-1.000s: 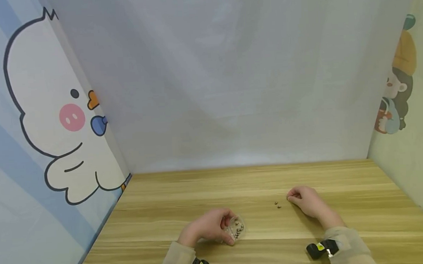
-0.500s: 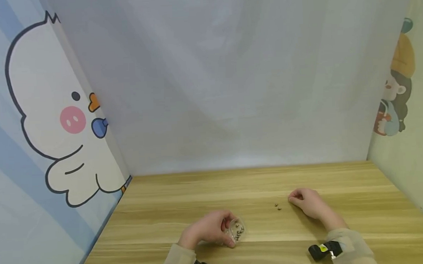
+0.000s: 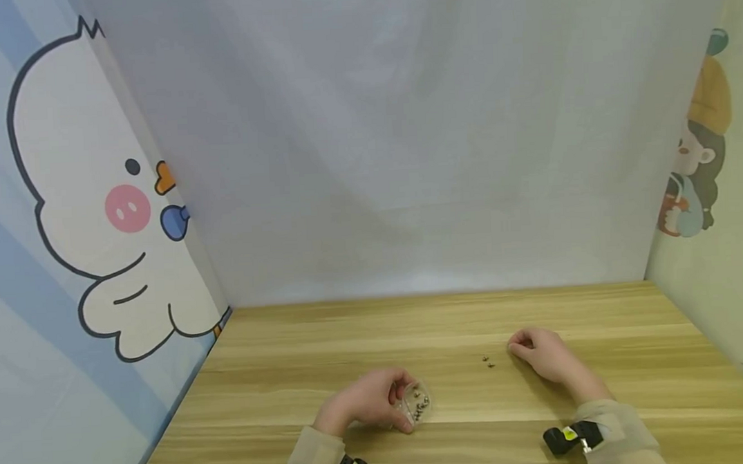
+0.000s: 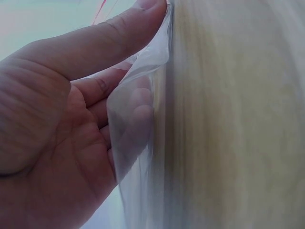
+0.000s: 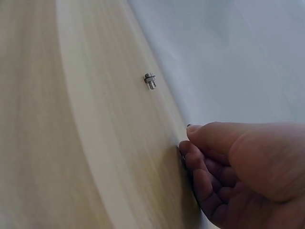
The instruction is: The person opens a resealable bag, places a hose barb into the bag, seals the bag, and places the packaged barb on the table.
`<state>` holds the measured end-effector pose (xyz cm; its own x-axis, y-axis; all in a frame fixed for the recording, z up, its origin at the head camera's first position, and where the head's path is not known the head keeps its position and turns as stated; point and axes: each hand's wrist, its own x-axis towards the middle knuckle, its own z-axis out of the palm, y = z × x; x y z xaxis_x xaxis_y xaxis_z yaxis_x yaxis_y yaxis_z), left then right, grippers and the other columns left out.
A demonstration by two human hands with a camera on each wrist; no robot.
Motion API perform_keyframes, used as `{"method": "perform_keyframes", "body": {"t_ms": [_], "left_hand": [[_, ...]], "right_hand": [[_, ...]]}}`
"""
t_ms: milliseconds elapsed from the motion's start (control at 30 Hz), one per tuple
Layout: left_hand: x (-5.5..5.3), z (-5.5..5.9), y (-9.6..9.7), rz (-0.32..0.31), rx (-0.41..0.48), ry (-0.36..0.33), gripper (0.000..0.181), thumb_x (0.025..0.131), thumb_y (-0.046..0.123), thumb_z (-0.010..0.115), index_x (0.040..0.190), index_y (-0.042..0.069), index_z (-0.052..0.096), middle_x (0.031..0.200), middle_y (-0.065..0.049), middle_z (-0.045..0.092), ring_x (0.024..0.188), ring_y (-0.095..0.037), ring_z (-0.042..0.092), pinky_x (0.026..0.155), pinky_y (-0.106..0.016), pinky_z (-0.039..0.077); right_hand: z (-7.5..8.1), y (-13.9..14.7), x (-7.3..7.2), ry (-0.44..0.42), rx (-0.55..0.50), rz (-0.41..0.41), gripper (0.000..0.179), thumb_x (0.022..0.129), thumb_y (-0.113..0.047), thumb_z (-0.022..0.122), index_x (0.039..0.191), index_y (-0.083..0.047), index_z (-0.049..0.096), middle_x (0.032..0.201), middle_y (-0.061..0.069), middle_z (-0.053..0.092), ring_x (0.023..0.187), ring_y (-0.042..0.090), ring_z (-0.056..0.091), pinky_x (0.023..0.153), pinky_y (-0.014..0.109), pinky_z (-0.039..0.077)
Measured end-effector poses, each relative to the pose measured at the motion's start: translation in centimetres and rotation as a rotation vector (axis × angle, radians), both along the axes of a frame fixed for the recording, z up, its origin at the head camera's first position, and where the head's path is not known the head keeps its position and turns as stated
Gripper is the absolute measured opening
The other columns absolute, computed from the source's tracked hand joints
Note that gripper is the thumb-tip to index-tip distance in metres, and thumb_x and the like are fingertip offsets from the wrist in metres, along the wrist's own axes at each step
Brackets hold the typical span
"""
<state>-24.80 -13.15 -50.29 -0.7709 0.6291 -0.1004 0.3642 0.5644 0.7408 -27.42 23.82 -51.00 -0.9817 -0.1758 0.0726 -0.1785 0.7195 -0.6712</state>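
Observation:
My left hand (image 3: 369, 398) grips a clear plastic bag (image 3: 407, 402) low over the table, left of centre. Several small metal fittings (image 3: 420, 411) show inside the bag. The left wrist view has my thumb over the crumpled film (image 4: 133, 95), with the other fingers behind it. To the right, my right hand (image 3: 546, 354) has thumb and fingertips together close over the tabletop. A small dark piece (image 5: 189, 126) peeks out at the thumb tip; the rest of it is hidden. Loose metal fittings (image 3: 488, 362) lie left of that hand, one fitting (image 5: 150, 80) showing a dark ring.
The wood-grain table (image 3: 301, 339) reaches back to a grey-white curtain (image 3: 405, 140). Printed cartoon panels stand at both sides, a white bird (image 3: 84, 203) on the left and a child figure (image 3: 695, 169) on the right. Each wrist wears a black camera (image 3: 564, 439).
My right hand has shifted slightly to the right, away from the loose fittings. My left hand keeps the bag in nearly the same place.

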Motion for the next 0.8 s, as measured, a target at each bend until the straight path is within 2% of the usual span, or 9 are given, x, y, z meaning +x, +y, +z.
{"method": "perform_keyframes", "body": {"t_ms": [200, 467, 800], "left_hand": [[0.12, 0.13, 0.06, 0.008, -0.008, 0.003, 0.055, 0.070, 0.005, 0.100, 0.115, 0.009, 0.068, 0.090, 0.004, 0.059, 0.081, -0.009, 0.053, 0.073, -0.022, 0.047], [-0.01, 0.19, 0.08, 0.006, -0.006, -0.006, 0.055, 0.071, 0.003, 0.099, 0.116, 0.009, 0.068, 0.090, 0.003, 0.058, 0.081, -0.010, 0.052, 0.073, -0.023, 0.046], [-0.07, 0.08, 0.03, -0.001, -0.018, 0.006, 0.054, 0.071, 0.005, 0.100, 0.115, 0.009, 0.068, 0.090, 0.003, 0.058, 0.081, -0.009, 0.052, 0.073, -0.023, 0.045]], "right_hand": [[0.07, -0.06, 0.14, 0.004, -0.006, 0.006, 0.015, 0.106, -0.012, 0.066, 0.111, 0.002, 0.071, 0.107, 0.011, 0.072, 0.102, 0.031, 0.068, 0.090, 0.052, 0.054], [0.01, -0.06, 0.12, 0.009, -0.004, 0.016, 0.014, 0.107, -0.013, 0.066, 0.110, -0.001, 0.071, 0.104, 0.008, 0.072, 0.098, 0.024, 0.066, 0.086, 0.047, 0.053], [0.37, -0.57, 0.45, -0.004, -0.003, 0.061, 0.015, 0.106, -0.015, 0.068, 0.110, -0.002, 0.072, 0.106, 0.006, 0.073, 0.100, 0.025, 0.067, 0.090, 0.050, 0.054]]}}
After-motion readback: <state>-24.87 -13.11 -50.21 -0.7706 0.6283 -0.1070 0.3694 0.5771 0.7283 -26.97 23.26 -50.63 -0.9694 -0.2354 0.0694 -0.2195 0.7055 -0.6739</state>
